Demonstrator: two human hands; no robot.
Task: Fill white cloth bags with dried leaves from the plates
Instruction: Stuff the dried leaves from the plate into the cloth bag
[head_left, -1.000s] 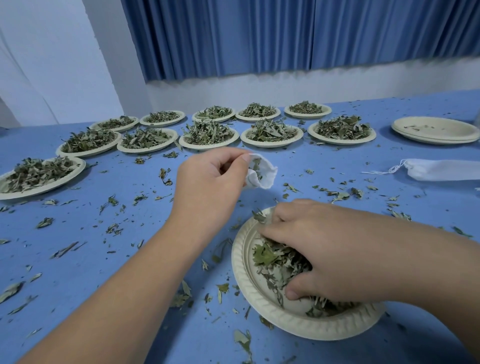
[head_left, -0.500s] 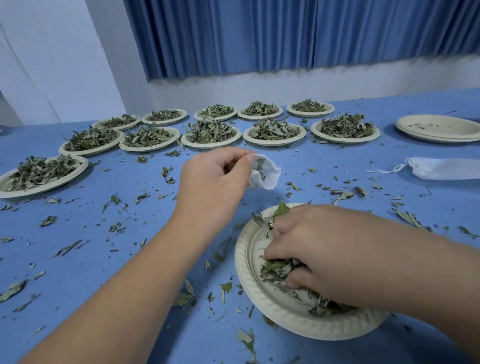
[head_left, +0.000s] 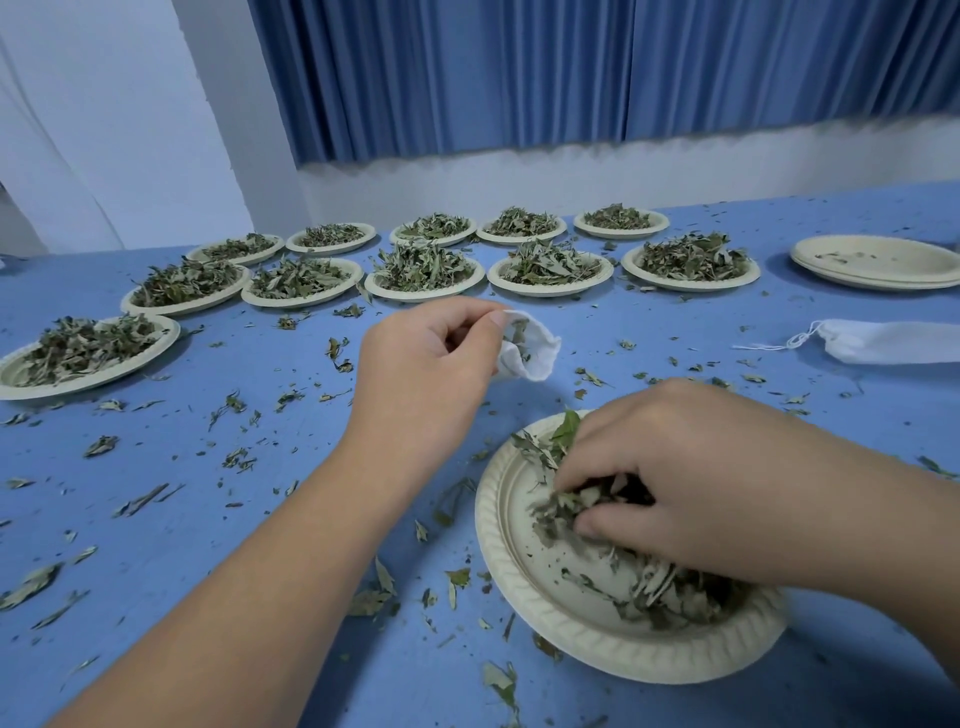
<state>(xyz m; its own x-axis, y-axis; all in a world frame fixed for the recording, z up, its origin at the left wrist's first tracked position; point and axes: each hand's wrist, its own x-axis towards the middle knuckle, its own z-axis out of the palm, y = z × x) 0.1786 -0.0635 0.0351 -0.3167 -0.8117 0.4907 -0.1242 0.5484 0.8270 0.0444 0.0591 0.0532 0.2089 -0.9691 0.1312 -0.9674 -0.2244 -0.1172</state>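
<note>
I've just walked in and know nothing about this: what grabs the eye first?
Two bare hands at work in the foreground: the left hand pinches a small white cloth bag, while the right hand grabs dried leaves on the near plate. Behind them, two rows of leaf-heaped plates cross the blue table, itself littered with leaf scraps.

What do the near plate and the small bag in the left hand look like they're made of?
The near plate looks like moulded paper pulp or similar fibre: matte cream, with a pressed ribbed rim. The small bag pinched by the left hand looks like thin white cloth, matte and soft: it folds limply.
</note>
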